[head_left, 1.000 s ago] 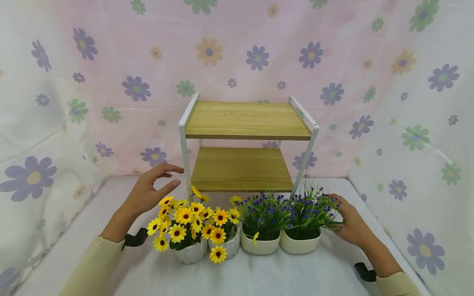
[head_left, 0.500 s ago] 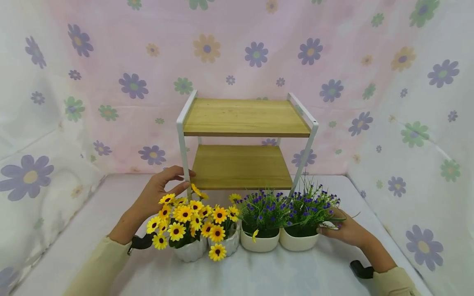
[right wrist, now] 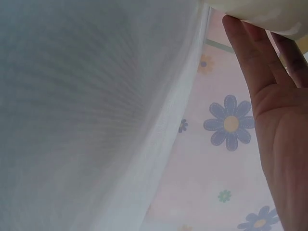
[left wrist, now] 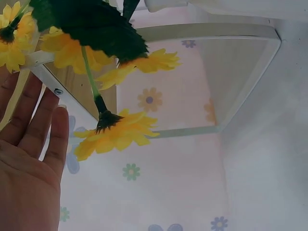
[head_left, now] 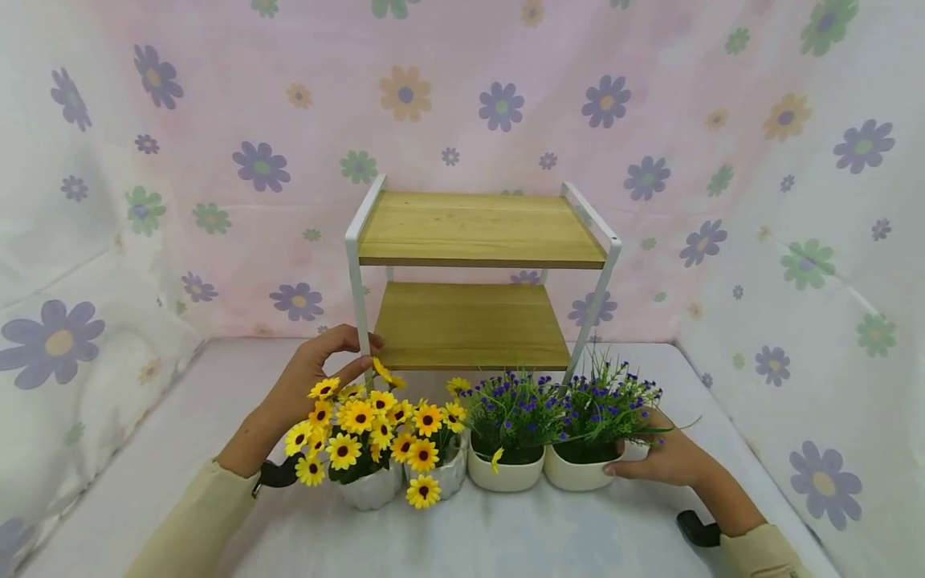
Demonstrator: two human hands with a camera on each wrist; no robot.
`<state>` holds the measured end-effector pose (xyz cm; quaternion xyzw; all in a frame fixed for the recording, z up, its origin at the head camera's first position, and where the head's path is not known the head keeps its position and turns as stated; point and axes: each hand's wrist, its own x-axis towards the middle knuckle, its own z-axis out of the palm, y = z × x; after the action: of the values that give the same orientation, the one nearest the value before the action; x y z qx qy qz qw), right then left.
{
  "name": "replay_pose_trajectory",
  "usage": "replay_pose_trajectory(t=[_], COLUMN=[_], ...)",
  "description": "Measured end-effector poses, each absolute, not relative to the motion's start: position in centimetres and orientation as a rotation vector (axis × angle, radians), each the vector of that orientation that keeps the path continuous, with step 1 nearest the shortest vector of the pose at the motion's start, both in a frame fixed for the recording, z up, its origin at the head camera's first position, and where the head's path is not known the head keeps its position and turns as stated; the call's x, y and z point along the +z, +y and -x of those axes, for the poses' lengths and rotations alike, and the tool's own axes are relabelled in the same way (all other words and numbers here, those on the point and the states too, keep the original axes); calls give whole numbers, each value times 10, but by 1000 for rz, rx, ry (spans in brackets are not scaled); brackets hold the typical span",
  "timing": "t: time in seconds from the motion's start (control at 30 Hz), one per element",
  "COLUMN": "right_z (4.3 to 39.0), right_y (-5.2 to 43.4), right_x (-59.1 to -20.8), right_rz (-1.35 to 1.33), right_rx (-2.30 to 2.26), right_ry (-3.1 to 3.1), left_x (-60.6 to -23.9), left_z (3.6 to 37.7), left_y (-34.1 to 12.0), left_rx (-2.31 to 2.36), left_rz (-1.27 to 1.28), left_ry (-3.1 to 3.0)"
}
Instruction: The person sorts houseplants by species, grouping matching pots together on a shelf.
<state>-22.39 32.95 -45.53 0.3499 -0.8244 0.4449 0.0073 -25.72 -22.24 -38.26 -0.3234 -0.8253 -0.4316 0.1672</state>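
A two-tier wooden shelf (head_left: 480,233) with a white frame stands at the middle back. My left hand (head_left: 303,385) holds its front left post, thumb in front and fingers reaching behind; in the left wrist view the fingers (left wrist: 31,120) lie against the frame. My right hand (head_left: 668,457) grips the cream pot of purple flowers (head_left: 581,474) at the right end of the row, thumb on its front. The right wrist view shows fingertips at the pot's pale underside (right wrist: 274,14). Beside it stands a matching pot of purple flowers (head_left: 506,474).
Two white pots of yellow daisies, a left one (head_left: 370,490) and a right one (head_left: 444,478), stand left of the cream pots, in front of the shelf. A white cloth (head_left: 506,538) covers the table. Flower-printed curtains (head_left: 462,96) enclose the back and sides.
My left hand has moved right onto the shelf's left post. My right hand has come down from beside the purple flowers to take hold of the rightmost cream pot.
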Motion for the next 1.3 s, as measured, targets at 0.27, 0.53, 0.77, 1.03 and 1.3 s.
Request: replay_pose_trajectory(t=[0.27,0.53,0.77,1.03,1.3], right_z=[221,218,208,198,196], right_y=[329,335,341,337,325], right_x=[-452,-434,-409,-375,-351], right_rz=[-1048,-1015,-925,-864,-976], right_rx=[1243,1181,1244,1346,1462], right_ry=[-2534,-2446,-2379,-2195,-1963], left_x=[-385,-385,-386,-385,-384], left_z=[257,257,257,258,259], left_y=[-221,-221,-222,-224,-225], left_rx=[-1225,-1231,-1229,-1162,-1127], left_rz=[904,887,880,895,926], left_ry=[-2362,-2356,-2356,-2321,-2283])
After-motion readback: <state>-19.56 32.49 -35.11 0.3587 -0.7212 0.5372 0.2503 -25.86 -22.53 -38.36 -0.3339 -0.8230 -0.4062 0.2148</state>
